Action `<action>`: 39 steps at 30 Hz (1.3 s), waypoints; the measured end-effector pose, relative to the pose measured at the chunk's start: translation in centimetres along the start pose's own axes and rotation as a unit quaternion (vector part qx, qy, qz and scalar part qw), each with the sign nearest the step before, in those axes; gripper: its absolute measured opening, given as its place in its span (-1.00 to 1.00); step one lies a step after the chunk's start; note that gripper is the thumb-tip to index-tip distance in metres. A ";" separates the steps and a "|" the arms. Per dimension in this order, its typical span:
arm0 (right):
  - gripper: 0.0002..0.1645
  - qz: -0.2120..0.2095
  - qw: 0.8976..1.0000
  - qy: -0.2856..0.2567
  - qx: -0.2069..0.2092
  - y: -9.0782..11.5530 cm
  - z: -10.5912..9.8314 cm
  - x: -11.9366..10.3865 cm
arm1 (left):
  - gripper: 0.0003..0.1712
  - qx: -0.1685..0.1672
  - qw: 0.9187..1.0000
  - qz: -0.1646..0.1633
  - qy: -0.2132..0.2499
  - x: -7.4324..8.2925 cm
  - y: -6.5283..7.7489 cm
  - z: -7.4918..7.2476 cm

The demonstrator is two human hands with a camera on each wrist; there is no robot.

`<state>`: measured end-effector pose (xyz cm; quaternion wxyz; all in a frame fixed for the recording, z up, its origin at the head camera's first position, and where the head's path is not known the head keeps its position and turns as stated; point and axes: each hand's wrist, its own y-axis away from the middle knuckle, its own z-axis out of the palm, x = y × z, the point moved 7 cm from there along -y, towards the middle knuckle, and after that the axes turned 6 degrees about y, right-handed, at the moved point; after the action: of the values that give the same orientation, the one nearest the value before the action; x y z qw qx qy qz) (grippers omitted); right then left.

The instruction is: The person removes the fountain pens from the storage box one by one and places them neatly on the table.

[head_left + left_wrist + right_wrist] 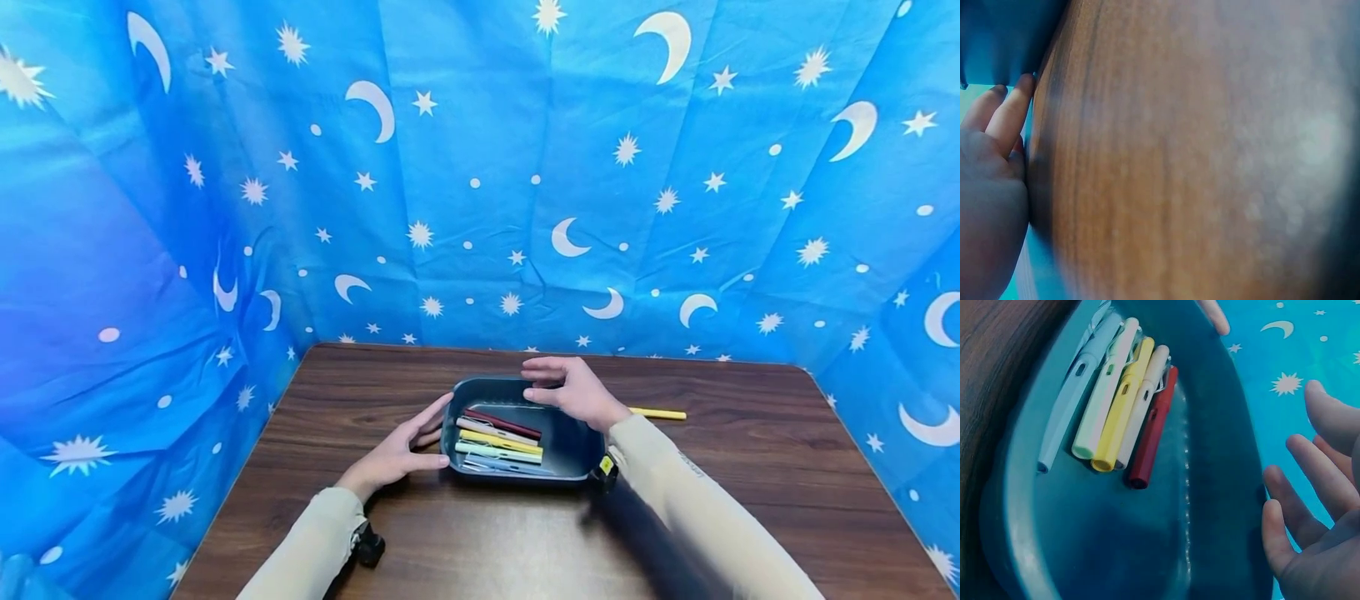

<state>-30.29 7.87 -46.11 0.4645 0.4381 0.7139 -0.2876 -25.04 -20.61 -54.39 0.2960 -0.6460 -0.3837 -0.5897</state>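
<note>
A dark blue-grey box (pixel 572 454) stands on the table with several pens lying side by side in its left part. Among them are a dark red pen (pixel 1154 428), a cream pen (pixel 1142 406), a yellow pen (pixel 1124 406), a mint green pen (pixel 1105 390) and a light blue pen (pixel 1071 409). My left hand (pixel 393 454) rests against the box's left end, fingers stretched along its outside. Over the far right part of the box is my right hand (pixel 573 390), its fingers loosely spread and holding nothing. In the right wrist view, its fingertips are beside the box's rim.
Another yellow pen (pixel 660 413) lies on the brown wooden table (pixel 360 383), to the right of the box and partly behind the right wrist. A blue cloth (pixel 480 208) with moons and stars hangs behind the table and at both sides.
</note>
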 end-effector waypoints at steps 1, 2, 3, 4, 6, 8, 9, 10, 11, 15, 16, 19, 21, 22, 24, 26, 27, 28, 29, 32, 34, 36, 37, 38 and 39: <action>-0.40 -0.001 1.000 0.002 -0.003 -0.1 0.2 0.0 | 0.07 0.001 1.000 0.000 0.000 0.0 0.0 -0.1; -0.40 -0.001 1.000 0.006 -0.007 -0.2 0.3 0.0 | 0.07 0.002 1.000 0.000 0.000 0.0 0.0 -0.1; -0.40 0.001 1.000 0.011 -0.008 -0.3 0.5 0.1 | 0.07 0.003 1.000 -0.002 0.000 0.0 0.1 -0.2; -0.41 0.003 1.000 0.016 -0.010 -0.4 0.6 0.1 | 0.06 0.003 1.000 -0.001 0.000 0.0 0.1 -0.2; -0.42 0.004 1.000 0.027 -0.014 -0.6 0.9 0.3 | 0.06 0.003 1.000 -0.001 -0.001 -0.1 0.1 -0.3; -0.43 0.005 0.999 0.038 -0.018 -0.8 1.1 0.5 | 0.06 0.002 1.000 0.001 -0.001 -0.1 0.1 -0.3; -0.44 0.005 0.999 0.044 -0.020 -0.9 1.2 0.6 | 0.06 0.002 1.000 0.001 0.000 -0.1 0.1 -0.3; -0.44 0.004 0.998 0.051 -0.022 -1.0 1.3 0.8 | 0.06 0.001 1.000 0.001 0.000 -0.1 0.0 -0.3; -0.45 0.003 0.998 0.058 -0.025 -1.1 1.4 0.9 | 0.06 0.001 1.000 0.002 -0.001 -0.1 0.0 -0.3; -0.45 0.013 0.997 0.066 -0.037 -1.4 1.9 1.3 | 0.06 0.002 1.000 0.001 -0.002 -0.1 0.0 -0.3; -0.46 0.016 0.997 0.068 -0.039 -1.4 2.0 1.3 | 0.06 0.002 1.000 0.000 -0.003 -0.1 0.0 -0.3; -0.47 0.031 0.996 0.070 -0.045 -1.3 2.3 1.3 | 0.06 0.004 1.000 -0.002 -0.003 0.0 0.0 -0.2; -0.48 0.039 0.995 0.082 -0.048 -1.2 2.5 1.4 | 0.06 0.004 1.000 -0.003 -0.004 0.0 0.0 -0.2; -0.49 0.042 0.994 0.088 -0.048 -1.2 2.5 1.6 | 0.06 0.004 1.000 -0.004 -0.003 0.0 0.0 -0.2; -0.50 0.050 0.993 0.097 -0.051 -1.1 2.8 1.8 | 0.06 0.004 1.000 -0.004 -0.003 0.1 0.0 -0.2; -0.51 0.055 0.992 0.103 -0.054 -1.1 3.0 2.1 | 0.06 0.004 1.000 -0.004 -0.003 0.1 0.0 -0.2; -0.51 0.058 0.991 0.106 -0.055 -1.0 3.1 2.2 | 0.06 0.003 1.000 -0.003 -0.003 0.1 0.0 -0.1; -0.51 0.061 0.991 0.107 -0.057 -1.0 3.2 2.3 | 0.06 0.002 1.000 -0.001 -0.004 0.1 -0.1 -0.2; -0.51 0.065 0.990 0.109 -0.057 -1.0 3.4 2.4 | 0.06 0.002 1.000 0.000 -0.005 0.1 -0.1 -0.2; -0.50 0.076 0.988 0.119 -0.057 -0.9 3.6 2.7 | 0.05 -0.001 1.000 0.003 -0.006 0.0 -0.1 -0.1; -0.50 0.078 0.987 0.127 -0.056 -0.8 3.7 2.9 | 0.05 -0.003 1.000 0.006 -0.008 0.0 -0.1 -0.1; -0.51 0.079 0.986 0.137 -0.057 -0.8 3.8 3.0 | 0.06 -0.003 1.000 0.007 -0.009 0.1 -0.1 0.0; -0.52 0.079 0.985 0.143 -0.056 -0.8 3.8 3.0 | 0.06 -0.003 1.000 0.008 -0.010 0.2 -0.1 0.1; -0.54 0.079 0.984 0.147 -0.055 -0.8 3.8 3.0 | 0.06 -0.003 1.000 0.009 -0.011 0.2 -0.1 0.1; -0.56 0.076 0.984 0.153 -0.054 -0.7 3.8 2.9 | 0.06 -0.004 1.000 0.010 -0.011 0.2 -0.1 0.1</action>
<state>-29.90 5.47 -50.35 0.3934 0.5039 0.7558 -0.1419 -25.09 -20.39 -54.19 0.2948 -0.6572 -0.3783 -0.5814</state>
